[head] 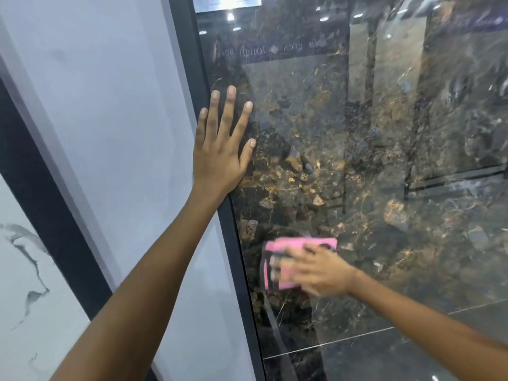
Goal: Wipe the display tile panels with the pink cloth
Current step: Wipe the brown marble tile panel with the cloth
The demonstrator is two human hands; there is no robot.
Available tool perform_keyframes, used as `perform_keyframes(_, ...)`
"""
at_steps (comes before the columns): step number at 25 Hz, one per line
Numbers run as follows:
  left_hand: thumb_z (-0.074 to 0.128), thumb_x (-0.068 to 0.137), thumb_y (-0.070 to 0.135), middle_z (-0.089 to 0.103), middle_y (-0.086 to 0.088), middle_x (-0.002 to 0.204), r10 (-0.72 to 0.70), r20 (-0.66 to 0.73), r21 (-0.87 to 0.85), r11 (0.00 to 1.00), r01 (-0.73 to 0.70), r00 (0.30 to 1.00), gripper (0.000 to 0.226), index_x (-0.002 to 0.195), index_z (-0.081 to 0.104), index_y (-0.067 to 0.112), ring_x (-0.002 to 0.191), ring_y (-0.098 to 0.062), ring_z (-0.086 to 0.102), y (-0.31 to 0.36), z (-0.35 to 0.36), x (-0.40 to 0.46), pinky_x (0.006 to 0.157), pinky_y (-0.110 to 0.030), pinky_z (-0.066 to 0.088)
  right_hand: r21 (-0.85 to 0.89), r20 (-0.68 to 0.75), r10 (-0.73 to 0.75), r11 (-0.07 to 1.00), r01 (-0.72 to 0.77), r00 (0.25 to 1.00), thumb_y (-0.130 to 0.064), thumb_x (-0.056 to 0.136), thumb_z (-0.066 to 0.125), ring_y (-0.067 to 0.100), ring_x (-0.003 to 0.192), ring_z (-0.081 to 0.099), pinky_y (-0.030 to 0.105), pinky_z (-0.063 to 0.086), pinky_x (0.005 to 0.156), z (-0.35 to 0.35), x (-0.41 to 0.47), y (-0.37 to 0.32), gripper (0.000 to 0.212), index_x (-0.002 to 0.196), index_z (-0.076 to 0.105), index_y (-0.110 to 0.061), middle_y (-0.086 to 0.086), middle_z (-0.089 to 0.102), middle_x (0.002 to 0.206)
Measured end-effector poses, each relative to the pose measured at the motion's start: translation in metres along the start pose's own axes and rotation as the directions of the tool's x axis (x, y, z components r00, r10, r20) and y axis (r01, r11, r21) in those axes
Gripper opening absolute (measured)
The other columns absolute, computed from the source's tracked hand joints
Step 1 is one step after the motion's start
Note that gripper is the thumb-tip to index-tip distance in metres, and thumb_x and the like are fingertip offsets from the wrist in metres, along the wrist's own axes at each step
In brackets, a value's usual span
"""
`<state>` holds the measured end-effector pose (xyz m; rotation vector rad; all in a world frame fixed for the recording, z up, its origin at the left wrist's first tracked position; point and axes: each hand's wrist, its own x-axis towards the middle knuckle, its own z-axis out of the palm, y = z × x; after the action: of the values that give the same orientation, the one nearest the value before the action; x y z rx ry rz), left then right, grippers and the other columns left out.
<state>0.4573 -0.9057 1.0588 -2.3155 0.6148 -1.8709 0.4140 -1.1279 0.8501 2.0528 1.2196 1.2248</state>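
Dark glossy tile panel (384,160), left hand (220,149) flat (frame edge), right hand (319,270) pressing pink cloth (286,244)

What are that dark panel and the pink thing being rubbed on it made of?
The dark panel looks like polished marble-look tile, perhaps glazed porcelain: brown-gold veining and mirror-like reflections of ceiling lights. The pink cloth appears to be soft folded fabric, maybe microfibre; motion blur hides its weave.

right hand (319,270) motion-blurred, pink cloth (286,259) partly hidden beneath its fingers (277,264), label (226,2) cropped at top
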Motion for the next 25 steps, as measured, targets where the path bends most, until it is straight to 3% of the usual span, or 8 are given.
perform_keyframes(3, 0.033, 0.104, 0.04, 0.021, -0.012, 0.161, 0.004, -0.015, 0.01, 1.0, -0.004, 1.0, 0.055, 0.156, 0.024, 0.021, 0.149, -0.034, 0.016, 0.002, 0.003, 0.0, 0.121, -0.046, 0.012, 0.115, -0.18, 0.123, 0.988, -0.103, 0.976, -0.018, 0.077, 0.065, 0.023, 0.14, 0.034, 0.039, 0.04, 0.097, -0.013, 0.018, 0.032, 0.068, 0.14, 0.041, -0.027, -0.004, 0.038, 0.15)
perform_keyframes(6, 0.033, 0.104, 0.039, 0.021, -0.012, 0.161, 0.015, -0.03, 0.023, 1.0, -0.014, 0.999, 0.055, 0.155, 0.025, 0.021, 0.149, -0.034, 0.017, -0.001, 0.003, 0.004, 0.121, -0.045, 0.009, 0.379, -0.35, 0.721, 0.693, -0.613, 0.598, -0.012, 0.076, 0.058, 0.028, 0.139, 0.03, 0.035, 0.024, 0.106, -0.046, 0.08, 0.078, 0.062, 0.136, 0.045, -0.022, 0.003, 0.038, 0.147)
perform_keyframes(10, 0.032, 0.105, 0.04, 0.021, -0.013, 0.161, 0.02, -0.009, 0.023, 1.0, -0.02, 1.0, 0.054, 0.155, 0.025, 0.022, 0.149, -0.034, 0.017, 0.0, 0.001, 0.002, 0.121, -0.044, 0.008, 0.053, -0.115, -0.02, 0.998, 0.026, 0.993, -0.015, 0.075, 0.068, 0.023, 0.143, 0.029, 0.042, 0.03, 0.106, 0.008, 0.06, -0.004, 0.067, 0.138, 0.049, -0.029, -0.006, 0.038, 0.152)
perform_keyframes(12, 0.029, 0.105, 0.043, 0.02, -0.015, 0.161, 0.043, 0.015, 0.032, 0.999, -0.044, 0.999, 0.056, 0.156, 0.024, 0.02, 0.149, -0.035, 0.017, -0.003, -0.001, 0.003, 0.12, -0.046, 0.007, 0.074, 0.159, -0.288, 0.957, 0.279, 0.944, -0.022, 0.068, 0.079, 0.019, 0.141, 0.031, 0.042, 0.036, 0.106, 0.011, 0.028, -0.031, 0.069, 0.133, 0.056, -0.034, -0.011, 0.043, 0.148)
perform_keyframes(16, 0.025, 0.103, 0.052, 0.019, -0.017, 0.161, 0.16, 0.055, 0.065, 0.984, -0.164, 0.986, 0.065, 0.156, 0.019, 0.014, 0.148, -0.038, 0.016, -0.001, -0.004, -0.001, 0.119, -0.05, 0.003, 0.083, -0.046, 0.11, 0.991, -0.106, 0.993, -0.009, 0.072, 0.068, 0.016, 0.143, 0.028, 0.041, 0.032, 0.11, -0.024, 0.007, 0.051, 0.073, 0.138, 0.044, -0.032, -0.01, 0.033, 0.153)
perform_keyframes(21, 0.029, 0.097, 0.068, 0.026, -0.015, 0.159, 0.166, 0.064, 0.072, 0.983, -0.17, 0.984, 0.075, 0.155, 0.024, 0.02, 0.143, -0.047, 0.024, 0.025, 0.011, -0.041, 0.116, -0.06, 0.017, 0.262, -0.236, 0.858, 0.508, -0.82, 0.456, -0.02, 0.074, 0.061, 0.03, 0.139, 0.021, 0.044, 0.021, 0.111, -0.01, -0.024, 0.051, 0.071, 0.14, 0.037, -0.024, 0.005, 0.027, 0.149)
perform_keyframes(23, 0.03, 0.097, 0.067, 0.026, -0.015, 0.159, 0.155, 0.065, 0.068, 0.985, -0.16, 0.986, 0.074, 0.155, 0.024, 0.021, 0.143, -0.047, 0.025, 0.025, 0.011, -0.039, 0.115, -0.06, 0.018, 0.119, -0.051, 0.508, 0.858, -0.499, 0.86, -0.017, 0.069, 0.072, 0.026, 0.143, 0.019, 0.055, 0.031, 0.106, 0.025, -0.05, -0.015, 0.078, 0.139, 0.039, -0.03, -0.001, 0.024, 0.154)
perform_keyframes(25, 0.031, 0.098, 0.067, 0.026, -0.014, 0.159, 0.15, 0.065, 0.054, 0.987, -0.154, 0.987, 0.074, 0.155, 0.024, 0.021, 0.143, -0.046, 0.024, 0.026, 0.009, -0.036, 0.116, -0.059, 0.017, 0.09, 0.193, 0.024, 0.995, -0.042, 0.981, -0.017, 0.061, 0.083, 0.021, 0.143, 0.025, 0.049, 0.026, 0.11, 0.029, -0.074, -0.039, 0.092, 0.14, 0.038, -0.032, -0.009, 0.016, 0.16)
